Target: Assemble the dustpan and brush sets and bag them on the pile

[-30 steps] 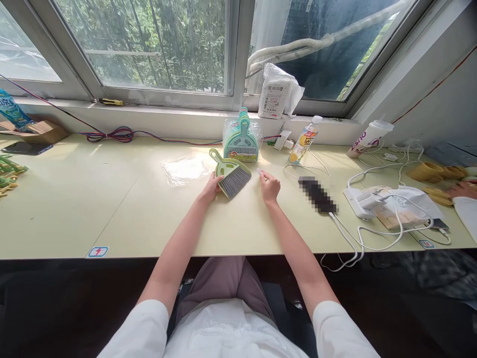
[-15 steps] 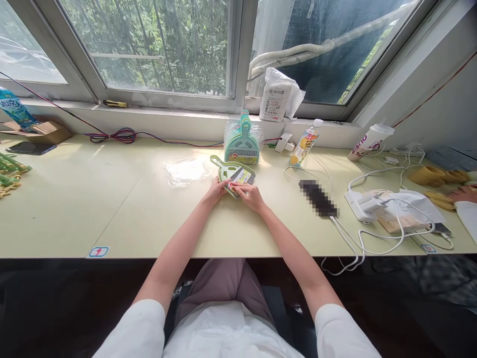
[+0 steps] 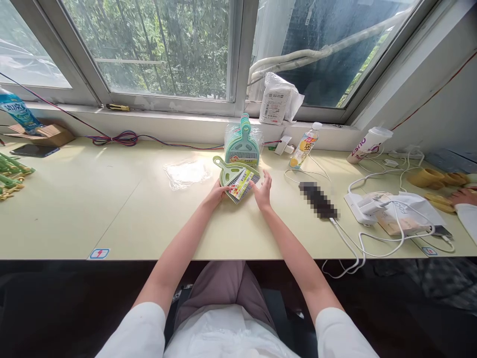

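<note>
A small green dustpan [image 3: 227, 171] with a brush and a yellow printed label [image 3: 242, 183] is tilted above the table in front of me. My left hand [image 3: 216, 195] grips its left lower edge, thumb over the front. Beside the right edge is my right hand [image 3: 264, 193], fingers stretched upward and apart, its thumb at the rim; whether it presses there I cannot tell. Just behind stands a stack of teal dustpan sets [image 3: 244, 144] in clear wrapping. To the left lies a flat clear plastic bag [image 3: 187, 174].
Along the right are a juice bottle [image 3: 305, 145], a pixelated dark object [image 3: 318, 200], a white power strip [image 3: 359, 209] with cables and a paper cup [image 3: 369, 144]. Another person's hand [image 3: 464, 196] rests at far right. Green stick-like pieces [image 3: 13, 174] lie far left.
My right hand has moved off the label to the dustpan's right edge, and its fingers have spread. The dustpan has turned a little and its label shows more fully.
</note>
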The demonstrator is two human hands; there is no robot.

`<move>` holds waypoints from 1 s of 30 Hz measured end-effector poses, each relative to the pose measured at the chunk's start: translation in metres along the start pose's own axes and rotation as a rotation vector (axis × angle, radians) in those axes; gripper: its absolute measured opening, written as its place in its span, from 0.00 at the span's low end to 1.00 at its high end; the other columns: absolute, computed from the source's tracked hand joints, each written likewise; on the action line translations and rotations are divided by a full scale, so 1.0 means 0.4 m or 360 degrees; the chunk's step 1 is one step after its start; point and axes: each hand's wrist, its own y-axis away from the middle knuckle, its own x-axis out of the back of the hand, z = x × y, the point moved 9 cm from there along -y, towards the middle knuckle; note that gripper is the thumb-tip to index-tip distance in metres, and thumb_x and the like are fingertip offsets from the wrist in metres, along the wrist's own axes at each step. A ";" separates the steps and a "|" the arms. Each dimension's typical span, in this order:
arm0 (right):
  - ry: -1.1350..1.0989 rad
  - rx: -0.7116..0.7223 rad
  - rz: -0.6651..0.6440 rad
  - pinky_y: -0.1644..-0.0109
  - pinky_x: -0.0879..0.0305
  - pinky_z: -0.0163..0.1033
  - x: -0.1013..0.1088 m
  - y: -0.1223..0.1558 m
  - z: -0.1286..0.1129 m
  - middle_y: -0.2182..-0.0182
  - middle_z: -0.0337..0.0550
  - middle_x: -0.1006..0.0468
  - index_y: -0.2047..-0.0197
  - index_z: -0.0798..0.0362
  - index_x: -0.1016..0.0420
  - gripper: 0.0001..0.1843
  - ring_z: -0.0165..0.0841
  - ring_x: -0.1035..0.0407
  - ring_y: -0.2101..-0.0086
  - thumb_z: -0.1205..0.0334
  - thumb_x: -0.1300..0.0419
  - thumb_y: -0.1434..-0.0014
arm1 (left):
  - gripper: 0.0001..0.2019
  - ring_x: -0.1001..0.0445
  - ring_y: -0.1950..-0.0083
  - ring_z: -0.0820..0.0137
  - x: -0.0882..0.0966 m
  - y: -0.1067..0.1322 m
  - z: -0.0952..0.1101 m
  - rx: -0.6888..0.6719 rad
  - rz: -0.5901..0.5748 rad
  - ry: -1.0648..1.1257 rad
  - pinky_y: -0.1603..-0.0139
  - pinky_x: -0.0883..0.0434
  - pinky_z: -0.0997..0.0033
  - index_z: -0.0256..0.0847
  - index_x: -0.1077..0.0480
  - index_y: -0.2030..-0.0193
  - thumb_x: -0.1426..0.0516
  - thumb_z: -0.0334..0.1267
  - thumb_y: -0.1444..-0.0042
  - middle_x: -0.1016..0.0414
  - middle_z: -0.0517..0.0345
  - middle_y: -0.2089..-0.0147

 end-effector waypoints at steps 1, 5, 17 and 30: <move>-0.0106 -0.0157 -0.0037 0.40 0.40 0.49 -0.008 -0.003 0.030 0.34 0.56 0.50 0.33 0.52 0.53 0.40 0.40 0.46 0.38 0.49 0.43 0.43 | 0.33 0.28 0.48 0.61 -0.003 0.002 0.001 0.0007 -0.0011 -0.0007 0.53 0.27 0.65 0.40 0.39 0.45 0.36 0.28 0.61 0.30 0.48 0.46; -0.0931 -0.0541 -0.0597 0.48 0.30 0.46 -0.111 0.023 0.068 0.44 0.53 0.32 0.40 0.52 0.43 0.32 0.38 0.31 0.49 0.54 0.39 0.45 | 0.35 0.28 0.47 0.60 -0.014 0.009 0.009 -0.0001 -0.0070 -0.0058 0.55 0.26 0.66 0.42 0.41 0.42 0.35 0.30 0.60 0.31 0.49 0.44; -0.1457 -0.0814 -0.0884 0.55 0.25 0.37 -0.139 0.061 0.033 0.58 0.47 0.21 0.59 0.59 0.28 0.14 0.35 0.25 0.59 0.72 0.36 0.51 | 0.29 0.28 0.47 0.58 0.007 0.003 0.023 -0.0037 0.0019 -0.0133 0.47 0.29 0.58 0.40 0.37 0.44 0.37 0.37 0.55 0.29 0.48 0.46; -0.1395 -0.0933 -0.0763 0.61 0.24 0.36 -0.137 0.056 0.056 0.61 0.46 0.20 0.59 0.58 0.28 0.11 0.32 0.24 0.65 0.71 0.38 0.48 | 0.35 0.32 0.42 0.54 -0.032 0.017 0.050 -0.0092 -0.0141 -0.0199 0.44 0.31 0.54 0.40 0.39 0.40 0.35 0.36 0.57 0.32 0.47 0.42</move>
